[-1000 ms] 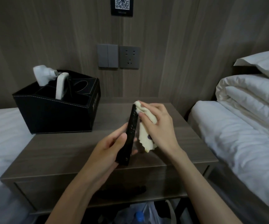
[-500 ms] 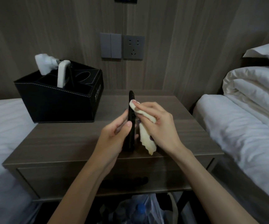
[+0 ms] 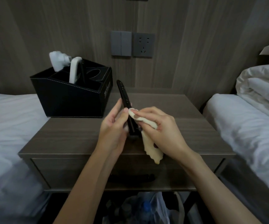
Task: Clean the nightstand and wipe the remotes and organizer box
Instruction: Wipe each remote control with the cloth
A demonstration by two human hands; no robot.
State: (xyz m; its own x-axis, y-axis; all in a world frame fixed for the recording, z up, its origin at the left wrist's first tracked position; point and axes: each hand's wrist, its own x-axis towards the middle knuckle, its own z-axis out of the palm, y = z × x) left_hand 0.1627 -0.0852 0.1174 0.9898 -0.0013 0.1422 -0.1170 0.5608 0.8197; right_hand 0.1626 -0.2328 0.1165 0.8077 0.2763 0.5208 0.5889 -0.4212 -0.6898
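Head view: left hand [image 3: 114, 131] grips the black remote [image 3: 125, 101] by its lower end, edge-on above the nightstand [image 3: 187, 126], long axis pointing up and away. Right hand [image 3: 164, 135] pinches the cloth [image 3: 148, 141] against its right side, mid-length; upper half lies beyond the cloth. Organizer box [image 3: 72, 101] sits back-left.

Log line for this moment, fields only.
step: wiping black remote | left hand: grips black remote over nightstand | right hand: presses cloth to it | organizer box: holds white remote
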